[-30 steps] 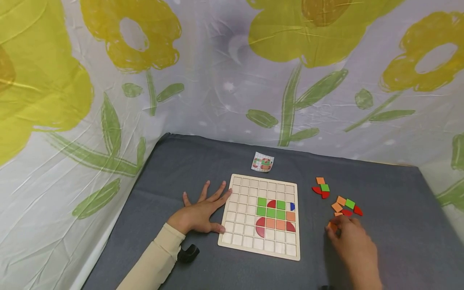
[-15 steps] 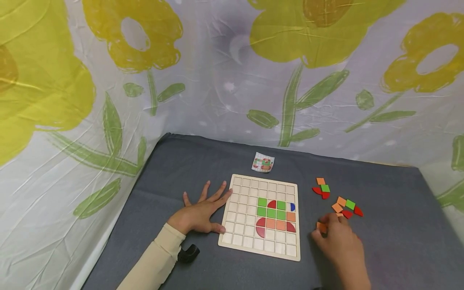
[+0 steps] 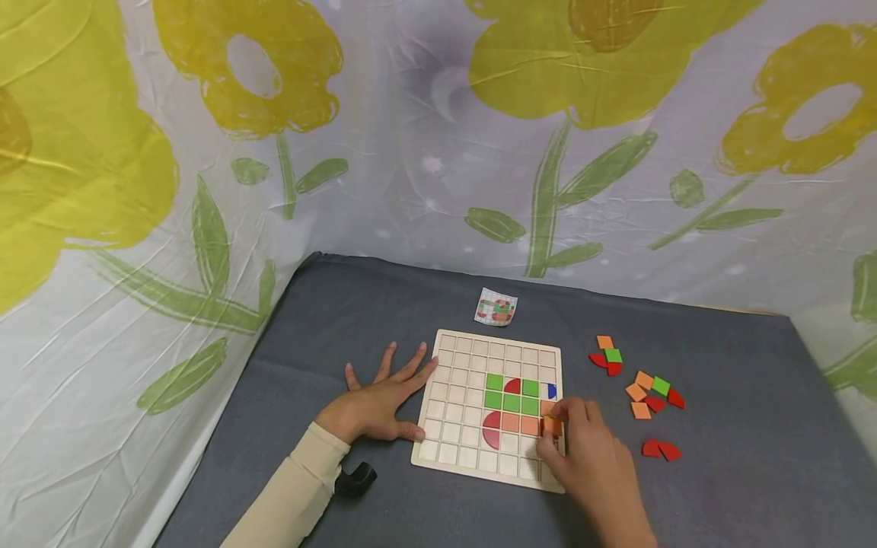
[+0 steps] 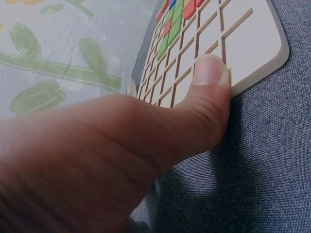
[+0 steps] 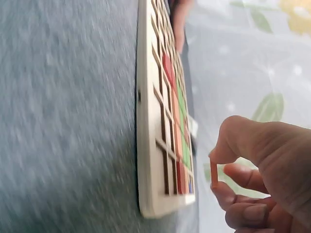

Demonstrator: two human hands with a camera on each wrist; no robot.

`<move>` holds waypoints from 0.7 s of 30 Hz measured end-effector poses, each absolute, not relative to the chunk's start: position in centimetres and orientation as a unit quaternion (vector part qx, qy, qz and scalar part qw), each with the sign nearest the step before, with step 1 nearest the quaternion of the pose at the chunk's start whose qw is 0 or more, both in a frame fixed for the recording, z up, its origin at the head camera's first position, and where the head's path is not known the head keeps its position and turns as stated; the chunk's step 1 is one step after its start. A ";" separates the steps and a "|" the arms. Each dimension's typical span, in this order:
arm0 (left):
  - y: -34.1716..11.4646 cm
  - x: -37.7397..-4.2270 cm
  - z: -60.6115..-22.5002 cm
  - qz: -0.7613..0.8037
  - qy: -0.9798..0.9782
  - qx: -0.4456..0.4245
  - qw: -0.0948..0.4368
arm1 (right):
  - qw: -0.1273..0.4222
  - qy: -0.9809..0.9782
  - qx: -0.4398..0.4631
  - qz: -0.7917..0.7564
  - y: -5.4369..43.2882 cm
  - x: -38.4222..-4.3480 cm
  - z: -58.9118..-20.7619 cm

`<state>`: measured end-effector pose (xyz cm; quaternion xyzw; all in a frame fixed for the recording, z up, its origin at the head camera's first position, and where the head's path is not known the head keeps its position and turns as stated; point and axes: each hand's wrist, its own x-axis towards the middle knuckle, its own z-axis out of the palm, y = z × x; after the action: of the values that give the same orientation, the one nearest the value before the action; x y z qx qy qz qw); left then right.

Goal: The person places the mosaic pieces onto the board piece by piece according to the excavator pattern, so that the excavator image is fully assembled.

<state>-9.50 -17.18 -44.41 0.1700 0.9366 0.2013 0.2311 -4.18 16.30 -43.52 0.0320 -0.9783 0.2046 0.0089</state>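
A light wooden grid board (image 3: 448, 431) lies on the dark cloth, with green, red, orange and blue pieces set in some cells of its right half. My left hand (image 3: 375, 405) rests beside the board with fingers spread, its thumb (image 4: 210, 73) on the near left rim. Between thumb and fingertip, my right hand (image 3: 594, 460) pinches an orange square tile (image 3: 551, 426). In the head view this tile overlaps the red quarter-circle cell at the board's right side; the right wrist view shows it held edge-on, apart from the board.
Loose green, orange and red pieces lie to the right, among them a green square (image 3: 613, 355), an orange square (image 3: 640, 411) and a red piece (image 3: 670, 451). A small pattern card (image 3: 496, 307) lies behind the board. A flowered curtain (image 3: 397, 137) hangs behind the table.
My right hand has carried the orange tile leftward from the loose pieces to over the board's right side. Two red pieces it covered now show. The left hand stays put.
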 end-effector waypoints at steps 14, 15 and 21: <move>-17.3 -9.6 -44.5 0.196 0.937 0.174 0.232 | 0.006 -0.977 0.079 0.198 13.3 -3.2 -44.2; -17.3 -9.6 -44.5 0.196 0.937 0.174 0.232 | 0.012 -0.977 0.085 0.197 13.1 -3.2 -44.3; -17.2 -9.6 -44.6 0.195 0.938 0.169 0.232 | 0.043 -0.974 0.110 0.192 12.5 -2.8 -44.9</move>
<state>-9.57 -17.21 -44.61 0.1691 0.9379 0.1953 0.2317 -2.80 12.52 -44.91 0.1099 -0.9743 0.1919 0.0425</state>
